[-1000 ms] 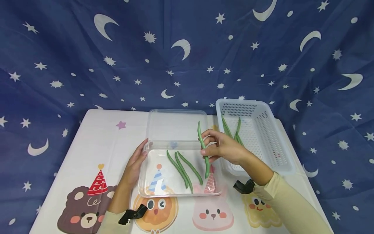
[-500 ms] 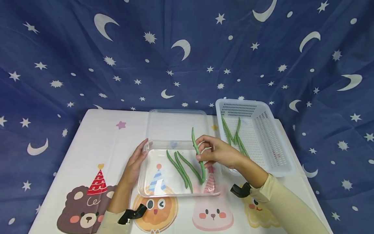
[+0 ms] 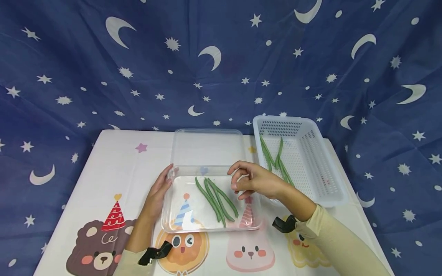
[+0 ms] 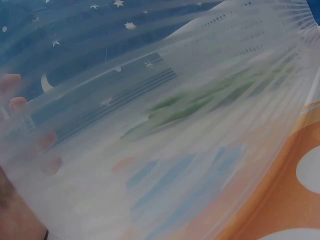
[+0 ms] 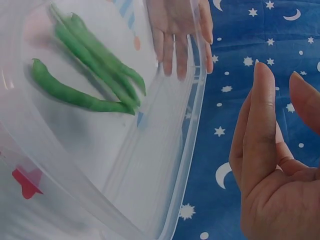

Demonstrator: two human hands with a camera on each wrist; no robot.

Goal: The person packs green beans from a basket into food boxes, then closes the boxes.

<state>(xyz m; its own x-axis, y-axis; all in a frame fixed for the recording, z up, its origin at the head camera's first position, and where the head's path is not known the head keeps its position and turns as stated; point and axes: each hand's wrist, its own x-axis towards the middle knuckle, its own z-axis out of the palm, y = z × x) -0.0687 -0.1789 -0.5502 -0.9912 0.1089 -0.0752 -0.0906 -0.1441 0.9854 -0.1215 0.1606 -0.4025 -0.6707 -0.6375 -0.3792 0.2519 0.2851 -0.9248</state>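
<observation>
Several green beans [image 3: 217,201] lie loosely side by side in a clear plastic container [image 3: 210,230]. My left hand [image 3: 157,193] rests against the container's left wall, its straight fingers showing through the plastic in the right wrist view. Above the container's right side is my right hand [image 3: 253,178], holding nothing. Its thumb and index finger [image 5: 261,115] stand apart in the right wrist view, beside the container's rim. The left wrist view looks through the container wall, so the green beans [image 4: 185,105] appear blurred there.
A white perforated basket [image 3: 336,188] with several more green beans [image 3: 279,161] stands at the right, close to my right forearm. Behind the container lies a clear lid [image 3: 207,147]. A cartoon-printed white cloth [image 3: 117,161] covers the table; a blue star-patterned curtain [image 3: 221,92] hangs behind.
My right hand has moved left over the container and let go of a green bean, which now lies with the others. The left hand has stayed at the container's left wall.
</observation>
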